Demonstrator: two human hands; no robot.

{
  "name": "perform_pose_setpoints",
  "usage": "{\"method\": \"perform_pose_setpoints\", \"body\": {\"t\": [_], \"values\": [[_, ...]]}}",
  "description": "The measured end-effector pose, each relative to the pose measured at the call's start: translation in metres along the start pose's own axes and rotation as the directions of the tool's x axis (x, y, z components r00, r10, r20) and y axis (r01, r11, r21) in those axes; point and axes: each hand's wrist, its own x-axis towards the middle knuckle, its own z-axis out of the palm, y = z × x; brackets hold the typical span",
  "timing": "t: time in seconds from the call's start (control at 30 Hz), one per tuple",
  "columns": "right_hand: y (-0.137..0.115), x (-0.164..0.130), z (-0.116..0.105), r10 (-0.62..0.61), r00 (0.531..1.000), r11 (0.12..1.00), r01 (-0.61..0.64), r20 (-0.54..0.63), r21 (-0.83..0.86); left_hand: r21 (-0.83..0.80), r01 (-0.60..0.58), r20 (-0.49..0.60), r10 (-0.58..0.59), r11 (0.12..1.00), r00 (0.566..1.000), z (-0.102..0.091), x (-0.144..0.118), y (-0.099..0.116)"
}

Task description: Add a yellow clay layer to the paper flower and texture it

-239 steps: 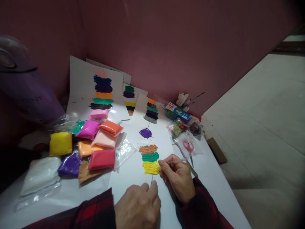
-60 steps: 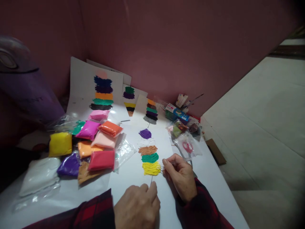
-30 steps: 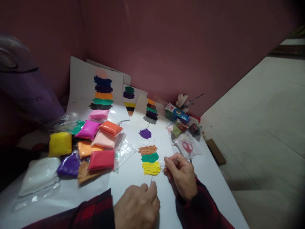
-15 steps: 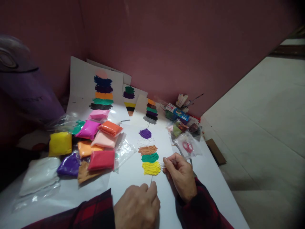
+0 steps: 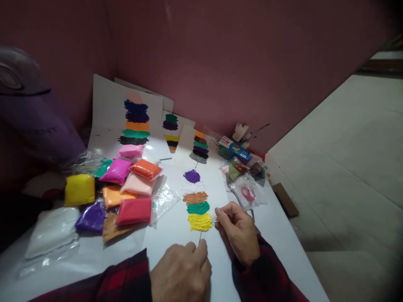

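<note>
My right hand [image 5: 237, 228] is closed in a pinch around a fork, whose pale tines [image 5: 214, 218] touch or nearly touch the right edge of a yellow clay band [image 5: 200, 222]. Above that band, on white paper [image 5: 166, 247], lie green [image 5: 198, 208], brown [image 5: 195, 197] and white bands and a purple rounded piece [image 5: 192, 176], all with ridged surfaces. My left hand [image 5: 182, 270] rests on the paper below the yellow band, fingers curled and partly hidden. A thin dark line [image 5: 200, 237] runs from the band to its fingertips.
Several bright clay packets [image 5: 134, 211] pile up on the left, beside a purple bottle [image 5: 44, 121]. Finished striped sheets [image 5: 103, 109] lean on the wall. Another fork [image 5: 232, 188], a bag with red-handled scissors [image 5: 248, 193] and a blue box [image 5: 236, 149] lie right.
</note>
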Motion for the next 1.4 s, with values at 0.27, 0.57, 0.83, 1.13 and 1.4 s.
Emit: {"method": "perform_pose_setpoints", "body": {"t": [0.27, 0.57, 0.83, 1.13, 1.4], "values": [[0.0005, -0.0017, 0.0007, -0.001, 1.0, 0.999, 0.001, -0.004, 0.046, -0.002, 0.007, -0.013, -0.007, 1.0, 1.0, -0.001, -0.0006, 0.0009], [-0.0012, -0.0016, 0.0008, -0.033, 0.998, 0.999, 0.032, 0.061, 0.023, -0.018, -0.01, 0.022, 0.01, 1.0, 1.0, -0.0013, 0.0008, -0.0015], [0.0008, -0.0008, 0.0005, -0.003, 0.999, 1.0, 0.003, 0.037, -0.013, -0.009, 0.02, 0.037, -0.02, 1.0, 0.999, -0.0028, 0.0026, -0.0005], [-0.0004, -0.0006, 0.0004, -0.003, 1.0, 1.0, 0.003, 0.013, -0.026, -0.002, 0.005, 0.003, -0.005, 1.0, 1.0, -0.0027, 0.0008, -0.0005], [0.0013, -0.0001, 0.0011, 0.017, 1.0, 0.999, -0.017, 0.011, 0.038, -0.022, 0.011, 0.017, -0.011, 1.0, 1.0, -0.0001, -0.0003, 0.0013]]}}
